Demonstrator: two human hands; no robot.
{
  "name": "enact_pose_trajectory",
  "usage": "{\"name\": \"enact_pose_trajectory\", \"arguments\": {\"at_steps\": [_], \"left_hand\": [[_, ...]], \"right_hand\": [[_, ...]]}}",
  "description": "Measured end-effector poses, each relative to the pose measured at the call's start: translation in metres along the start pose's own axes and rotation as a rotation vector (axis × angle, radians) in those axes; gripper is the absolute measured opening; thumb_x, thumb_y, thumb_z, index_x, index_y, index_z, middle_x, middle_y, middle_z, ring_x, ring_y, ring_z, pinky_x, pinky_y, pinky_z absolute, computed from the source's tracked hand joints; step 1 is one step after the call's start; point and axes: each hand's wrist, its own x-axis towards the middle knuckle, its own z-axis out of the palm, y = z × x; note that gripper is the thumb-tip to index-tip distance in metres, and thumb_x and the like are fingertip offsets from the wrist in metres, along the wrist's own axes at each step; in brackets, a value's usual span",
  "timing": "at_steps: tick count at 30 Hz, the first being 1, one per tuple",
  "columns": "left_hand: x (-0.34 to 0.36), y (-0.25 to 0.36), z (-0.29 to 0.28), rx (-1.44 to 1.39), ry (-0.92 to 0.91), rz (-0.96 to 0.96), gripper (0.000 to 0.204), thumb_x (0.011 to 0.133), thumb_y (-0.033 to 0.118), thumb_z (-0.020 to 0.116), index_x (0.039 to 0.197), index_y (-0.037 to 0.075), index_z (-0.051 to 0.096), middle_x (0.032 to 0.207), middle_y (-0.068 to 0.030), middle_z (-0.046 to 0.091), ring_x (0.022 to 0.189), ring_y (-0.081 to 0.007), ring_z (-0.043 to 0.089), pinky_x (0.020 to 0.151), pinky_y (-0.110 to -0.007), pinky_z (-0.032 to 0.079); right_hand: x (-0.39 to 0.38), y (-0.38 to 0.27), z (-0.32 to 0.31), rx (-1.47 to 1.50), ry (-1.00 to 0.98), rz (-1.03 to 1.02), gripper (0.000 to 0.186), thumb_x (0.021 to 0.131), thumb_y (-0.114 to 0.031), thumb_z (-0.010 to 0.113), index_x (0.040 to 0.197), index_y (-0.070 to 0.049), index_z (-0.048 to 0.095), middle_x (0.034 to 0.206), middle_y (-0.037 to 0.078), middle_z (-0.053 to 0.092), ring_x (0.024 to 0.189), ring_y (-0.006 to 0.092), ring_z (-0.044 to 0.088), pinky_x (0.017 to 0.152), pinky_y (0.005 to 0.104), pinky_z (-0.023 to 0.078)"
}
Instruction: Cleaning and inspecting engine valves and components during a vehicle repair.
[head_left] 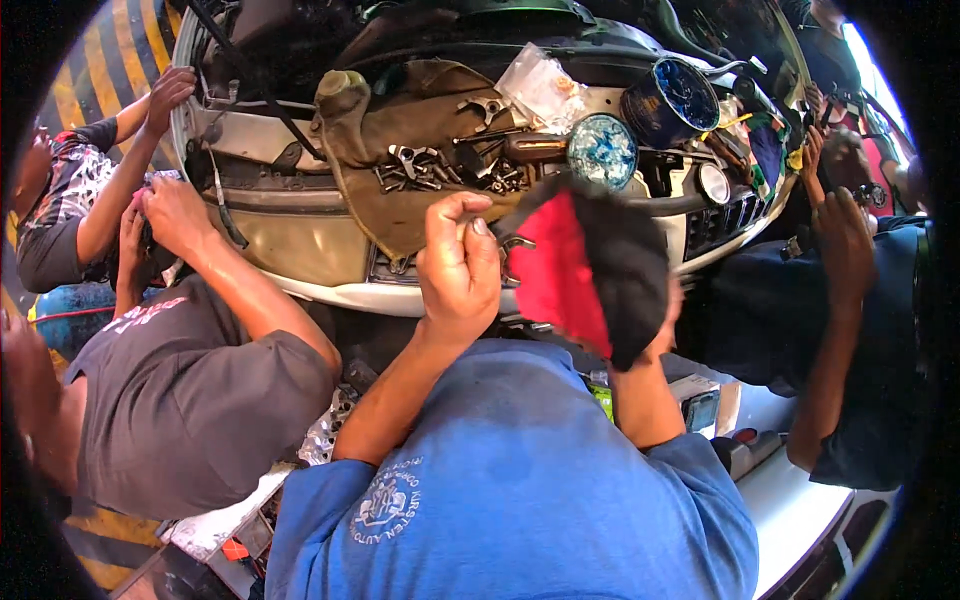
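Note:
My left hand (460, 260) is raised at the centre, its fingers curled and closed; whether anything is inside them is not clear. Beside it on the right, my right hand (660, 330) holds a black and red cloth (560, 270) that hides most of its fingers. Behind both hands, a brown cover (355, 200) on the car's front carries loose bolts and sockets (425, 175), wrenches and metal parts. An open tub of blue-streaked grease (600, 150), a larger dark blue bucket (670, 100) and a crumpled plastic bag (540, 85) stand beyond the cloth.
Co-workers in dark shirts crowd both sides: one at the near left (210, 400), one farther left (70, 220), others at the right (850, 380). The white front bumper (350, 295) crosses ahead. A blue cylinder (75, 320) is at the left; parts and boxes lie below.

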Motion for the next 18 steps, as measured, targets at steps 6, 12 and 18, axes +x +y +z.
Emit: {"name": "enact_pose_trajectory", "arguments": {"at_steps": [6,12,18], "left_hand": [[0.001,-0.009,-0.01,0.083,-0.036,0.174,0.043,0.079,0.016,0.071,0.113,0.002,0.048,0.086,-0.0093,0.066,0.071,-0.0177,0.067,0.062,-0.028,0.052],[0.015,-0.008,-0.01,0.441,0.029,0.532,0.035,0.077,0.012,0.069,0.106,0.0,0.054,0.085,-0.0127,0.065,0.07,-0.0233,0.068,0.061,-0.03,0.053],[0.027,0.002,-0.01,-0.069,0.074,0.081,0.02,0.096,0.011,0.047,0.113,0.001,0.048,0.083,-0.0026,0.052,0.065,-0.0046,0.044,0.059,-0.021,0.039]], "right_hand": [[0.02,0.02,0.052,-0.398,0.02,0.13,0.024,0.093,-0.017,0.056,0.106,0.003,0.056,0.083,0.009,0.062,0.075,0.0112,0.056,0.069,0.0281,0.047],[0.035,0.023,0.063,-0.569,0.22,0.046,0.016,0.093,-0.013,0.052,0.094,0.002,0.058,0.073,0.005,0.059,0.066,0.0096,0.051,0.059,0.0265,0.043],[0.056,0.026,0.021,0.271,0.397,0.486,0.03,0.094,-0.027,0.051,0.108,-0.001,0.058,0.08,0.006,0.063,0.069,0.017,0.062,0.064,0.0274,0.052]]}}
